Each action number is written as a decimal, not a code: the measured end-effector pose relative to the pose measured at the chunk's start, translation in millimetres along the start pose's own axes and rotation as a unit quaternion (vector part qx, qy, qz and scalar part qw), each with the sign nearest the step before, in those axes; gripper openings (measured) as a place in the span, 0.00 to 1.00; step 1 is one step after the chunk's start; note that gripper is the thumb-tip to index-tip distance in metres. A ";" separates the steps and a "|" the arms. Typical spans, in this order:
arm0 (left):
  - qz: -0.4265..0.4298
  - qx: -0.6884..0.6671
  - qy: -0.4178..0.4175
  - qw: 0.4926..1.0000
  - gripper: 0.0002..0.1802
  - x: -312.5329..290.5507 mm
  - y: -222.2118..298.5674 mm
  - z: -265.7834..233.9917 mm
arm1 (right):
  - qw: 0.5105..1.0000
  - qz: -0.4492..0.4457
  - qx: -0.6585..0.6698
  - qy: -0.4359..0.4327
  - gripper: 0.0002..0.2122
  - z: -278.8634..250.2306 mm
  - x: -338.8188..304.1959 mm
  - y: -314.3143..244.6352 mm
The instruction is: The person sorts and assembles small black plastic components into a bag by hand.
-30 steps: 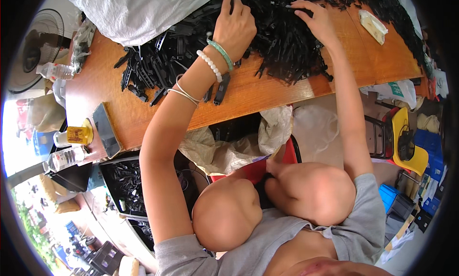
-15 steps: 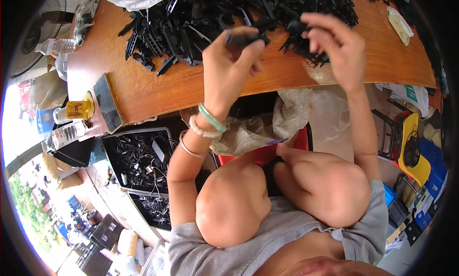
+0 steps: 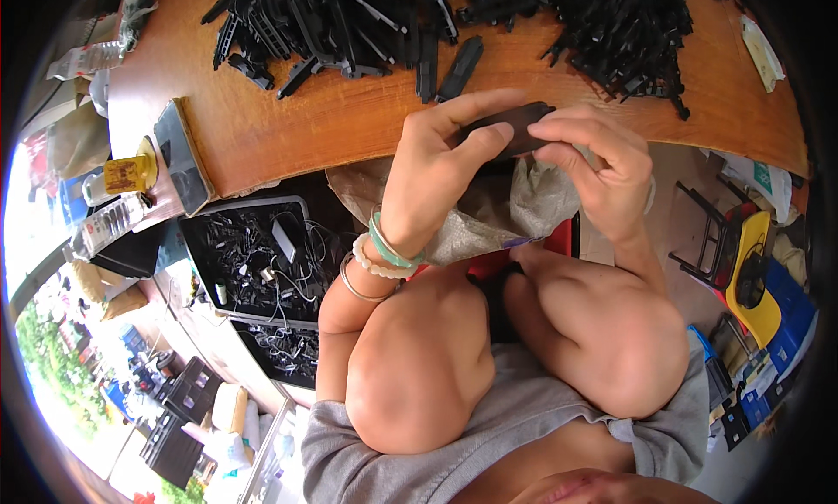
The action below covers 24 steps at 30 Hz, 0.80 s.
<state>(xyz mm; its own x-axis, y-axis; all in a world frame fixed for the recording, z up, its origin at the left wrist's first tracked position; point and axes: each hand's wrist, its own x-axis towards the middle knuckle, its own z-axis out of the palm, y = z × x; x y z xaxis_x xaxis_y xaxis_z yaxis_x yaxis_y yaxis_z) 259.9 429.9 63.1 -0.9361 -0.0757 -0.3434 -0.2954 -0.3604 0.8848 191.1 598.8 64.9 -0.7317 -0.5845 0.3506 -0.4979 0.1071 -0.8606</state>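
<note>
Over the table's near edge, a flat, dark, elongated plastic part [image 3: 524, 118] is held between my two hands. My left hand [image 3: 432, 168] grips its left end, with the thumb on top and the fingers behind. At its right end, my right hand [image 3: 607, 159] pinches it between thumb and fingertips. Just beyond my left fingers, a loose black plastic piece [image 3: 460, 68] lies on the wooden table [image 3: 305, 137]. Farther back are two heaps of black plastic parts: a left heap [image 3: 305, 24] of longer pieces and a right heap [image 3: 620, 37] of thin ones.
A woven sack [image 3: 471, 229] hangs open below the table edge, above my knees. Left of it stand black bins [image 3: 304, 308] of small dark parts and cables. A dark flat device [image 3: 185, 155] lies at the table's left end. A yellow stool [image 3: 764, 308] stands right.
Both hands have drawn back from the heaps toward me and come together on one dark part. Loose pieces now show on the table between the heaps.
</note>
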 end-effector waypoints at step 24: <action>0.288 0.323 -0.022 0.901 0.19 -7.4 -12.4 1.3 | 0.999 0.031 -0.026 -0.034 0.23 -8.8 -14.4 7.4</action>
<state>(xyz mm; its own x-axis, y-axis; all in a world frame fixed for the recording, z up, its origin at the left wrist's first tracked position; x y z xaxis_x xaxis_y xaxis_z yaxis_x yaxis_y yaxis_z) 270.3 436.2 55.0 -0.9720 -0.0352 0.2324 0.2065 0.3448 0.9157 193.8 615.1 56.7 -0.7299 -0.6281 0.2698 -0.4768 0.1849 -0.8594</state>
